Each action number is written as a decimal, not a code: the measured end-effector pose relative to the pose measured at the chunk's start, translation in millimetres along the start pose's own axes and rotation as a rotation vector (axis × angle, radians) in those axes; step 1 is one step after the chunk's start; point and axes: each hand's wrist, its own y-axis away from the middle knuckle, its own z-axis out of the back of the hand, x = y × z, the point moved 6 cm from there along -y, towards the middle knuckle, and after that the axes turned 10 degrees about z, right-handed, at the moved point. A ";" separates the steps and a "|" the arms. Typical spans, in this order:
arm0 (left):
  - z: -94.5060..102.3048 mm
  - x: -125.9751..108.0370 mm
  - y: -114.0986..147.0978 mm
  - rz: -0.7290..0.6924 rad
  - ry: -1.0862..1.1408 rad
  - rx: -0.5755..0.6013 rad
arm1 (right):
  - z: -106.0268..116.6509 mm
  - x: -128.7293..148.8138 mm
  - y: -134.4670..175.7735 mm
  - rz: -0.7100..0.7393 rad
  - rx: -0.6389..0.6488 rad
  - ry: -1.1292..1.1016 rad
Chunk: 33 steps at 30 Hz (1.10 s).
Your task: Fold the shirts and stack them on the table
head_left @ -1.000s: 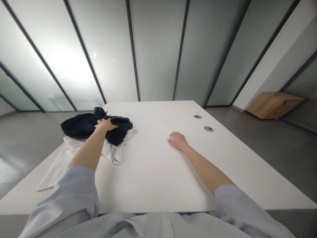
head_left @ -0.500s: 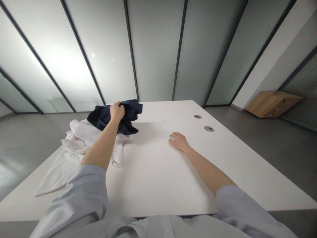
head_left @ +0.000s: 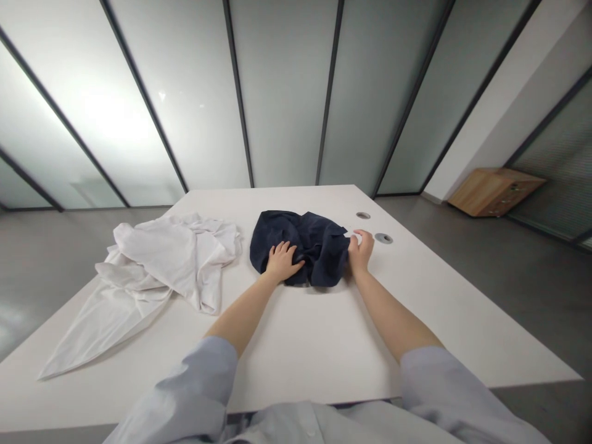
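Observation:
A crumpled dark navy garment point(head_left: 317, 246) lies on the white table in front of me; its folds hide what kind it is. My left hand point(head_left: 281, 262) rests on its near left part with the fingers spread. At the garment's right edge, my right hand point(head_left: 361, 251) is closed, with thumb and fingers pinching the cloth. To the left is a loose heap of white clothing point(head_left: 171, 253), apart from both hands, with one thin flap stretching toward the table's near left.
The white table point(head_left: 300, 345) has two round cable grommets, a nearer one point(head_left: 383, 238) and a farther one point(head_left: 363, 215), by its right edge. Frosted glass panels point(head_left: 282, 92) stand behind it. A wooden cabinet point(head_left: 494, 191) is on the floor at right.
The navy garment has moved right, off the white heap onto the table's middle. My left hand has opened on top of it. My right hand has shifted right and taken its edge.

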 end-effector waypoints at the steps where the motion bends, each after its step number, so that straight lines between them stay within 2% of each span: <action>1: -0.9 2.0 0.8 -0.022 -0.003 0.018 | 0.9 -3.7 -0.3 -0.020 -0.008 -0.005; 6: 2.1 15.3 -5.8 -0.125 0.061 0.122 | -1.6 -19.3 -2.5 -0.104 0.099 -0.052; 9: 4.8 21.8 -11.4 -0.156 0.126 0.169 | -7.3 1.2 -1.6 0.091 0.223 -0.033; 11: 6.9 25.1 -13.4 -0.163 0.184 0.178 | -19.3 26.4 7.3 0.298 0.396 -0.021; 13: 9.4 27.9 -14.2 -0.156 0.233 0.156 | -36.8 48.3 24.2 0.453 0.635 0.008; 15: 11.5 29.9 -14.3 -0.138 0.245 0.109 | -52.9 59.2 41.2 0.509 0.844 0.068; 17: 12.7 30.3 -13.8 -0.120 0.221 0.060 | -62.5 58.5 49.1 0.470 0.946 0.149; 20: 19.9 27.7 -11.9 -0.095 0.220 -0.041 | -64.0 42.8 43.0 0.316 0.930 0.274; 23: 37.2 19.8 -6.0 -0.080 0.274 -0.203 | -55.3 21.4 30.3 0.123 0.842 0.384; 25: 45.3 7.8 -0.2 -0.113 0.285 -0.240 | -49.0 11.2 25.3 0.021 0.791 0.435; 27: 44.1 -9.0 5.1 -0.187 0.262 -0.171 | -45.0 7.4 24.1 -0.024 0.763 0.462; 29: 35.0 -22.5 8.6 -0.238 0.201 -0.062 | -42.1 9.5 24.8 -0.015 0.746 0.475; 31: 22.6 -25.3 8.4 -0.215 0.102 0.023 | -38.3 15.5 25.1 0.026 0.733 0.488; 33: 12.2 -17.0 4.6 -0.155 0.010 0.074 | -32.9 23.3 23.7 0.065 0.724 0.502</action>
